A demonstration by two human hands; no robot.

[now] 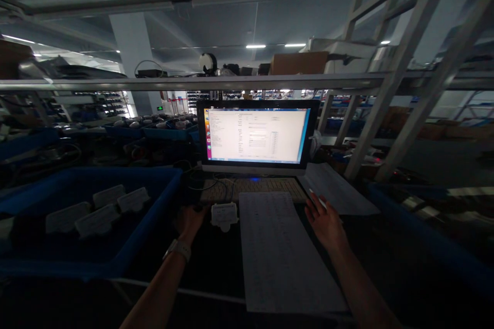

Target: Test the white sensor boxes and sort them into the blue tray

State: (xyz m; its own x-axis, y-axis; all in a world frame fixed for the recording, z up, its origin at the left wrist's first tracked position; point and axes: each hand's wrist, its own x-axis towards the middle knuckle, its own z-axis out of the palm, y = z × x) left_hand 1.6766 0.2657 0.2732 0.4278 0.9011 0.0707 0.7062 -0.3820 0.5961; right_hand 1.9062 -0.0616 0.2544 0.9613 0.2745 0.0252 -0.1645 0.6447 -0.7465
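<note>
My left hand [191, 222], with a light watch on its wrist, rests just left of a small white box-shaped device [224, 215] with a rounded tab. Its fingers are lost in shadow, so whether they grip anything is unclear. My right hand [326, 223] is turned partly palm up with curled fingers, and a thin white pen [317, 197] sticks out between them. Between my hands lies a long printed sheet [281, 257], its far end reaching the keyboard [262, 186]. Behind stands a lit monitor [254, 133] showing a form-like window.
On the left, a blue bin [127, 262] holds several similar white devices [98, 220]. Another paper [335, 190] lies right of the keyboard. A shelf [173, 84] crosses above the monitor, carrying a cardboard box [299, 63]. Slanted metal rails [409, 46] and another blue bin [420, 231] stand right.
</note>
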